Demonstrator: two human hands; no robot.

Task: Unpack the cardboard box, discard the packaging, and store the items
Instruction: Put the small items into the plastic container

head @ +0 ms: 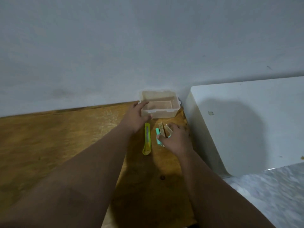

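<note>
Head view is showing a person leaning both bare arms over a wooden table (57,137) toward a grey wall (148,46). A clear tub (162,111) is sitting open at the far right corner of the table, its back against the wall. The left hand (136,118) is grasping the tub's near left corner, with fingers lying over the rim and the thumb pressing on the near wall. Just near of the tub, a yellow knife (147,140) is lying flat on the wood, pointing far to near, apart from both hands. Right of the knife, a teal tube (157,130), a tan strip (161,129) and a clear piece (168,130) are lying close together. The right hand (176,139) is reaching over this small group from the near right. Its fingers are curling round the clear piece while the thumb is pressing against the teal tube. Blur is making it impossible to tell whether these items are resting on the table or being lifted off it. A white slab (246,129) is standing just right of the table, its edge running alongside the table's right side. Pale mottled floor (271,195) is showing at the near right.
</note>
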